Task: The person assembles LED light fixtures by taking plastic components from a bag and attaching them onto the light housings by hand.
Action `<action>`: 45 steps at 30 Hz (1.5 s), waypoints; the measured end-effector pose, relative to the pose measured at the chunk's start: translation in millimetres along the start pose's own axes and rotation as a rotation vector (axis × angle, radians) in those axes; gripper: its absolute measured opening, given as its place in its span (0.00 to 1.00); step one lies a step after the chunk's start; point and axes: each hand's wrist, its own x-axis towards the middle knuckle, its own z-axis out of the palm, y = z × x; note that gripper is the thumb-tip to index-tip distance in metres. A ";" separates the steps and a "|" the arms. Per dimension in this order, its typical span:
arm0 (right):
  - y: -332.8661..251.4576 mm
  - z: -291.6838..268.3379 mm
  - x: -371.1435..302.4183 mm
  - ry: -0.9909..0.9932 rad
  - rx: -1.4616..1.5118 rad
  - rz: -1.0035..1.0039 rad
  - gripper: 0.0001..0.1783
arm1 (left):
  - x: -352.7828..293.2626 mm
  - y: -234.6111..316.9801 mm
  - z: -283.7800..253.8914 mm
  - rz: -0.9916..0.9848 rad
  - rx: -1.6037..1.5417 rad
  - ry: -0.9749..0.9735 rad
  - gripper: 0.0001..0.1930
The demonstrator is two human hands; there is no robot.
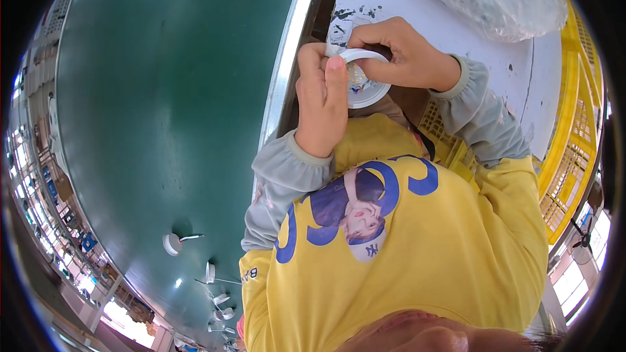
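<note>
A round white LED lamp housing (371,96) is held up in front of my chest, tilted, its open side showing a board with small yellowish dots. My left hand (319,101) grips its left rim, the thumb lying along the edge and the fingers curled behind. From the right, my right hand (409,55) closes on the same lamp, index finger over the upper rim and thumb reaching inside. Whether its fingertips also pinch a small part inside, I cannot make out. A few small coloured bits, blue and red, show near the board's lower edge.
A long green conveyor belt (176,104) with a metal edge (287,45) runs on the left. White lamp pieces with wires, one a round lamp (172,244), lie on it. At right are a white tabletop (502,78), a plastic bag of small parts (495,0) and yellow crates (567,137).
</note>
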 end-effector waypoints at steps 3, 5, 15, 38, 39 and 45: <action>-3.9 -0.9 -2.0 -0.029 0.006 0.052 0.06 | 1.0 3.9 4.2 0.072 -0.055 0.067 0.13; -6.5 0.1 -4.0 -0.033 0.049 0.076 0.06 | -0.1 -7.5 1.4 0.143 -0.031 0.029 0.13; -5.3 2.3 -7.9 0.012 -0.082 -0.024 0.07 | -5.3 -4.7 -3.2 0.064 0.068 -0.090 0.24; -32.4 3.3 -14.9 -0.066 0.029 -0.047 0.09 | -8.3 -8.2 -26.0 0.110 -0.722 0.081 0.08; -31.2 5.2 -14.5 -0.068 0.028 -0.048 0.09 | -9.2 -7.9 -27.7 0.094 -0.719 0.086 0.05; -31.9 5.1 -11.2 -0.038 0.135 -0.037 0.09 | -11.2 -2.9 -29.5 0.024 -0.698 0.083 0.05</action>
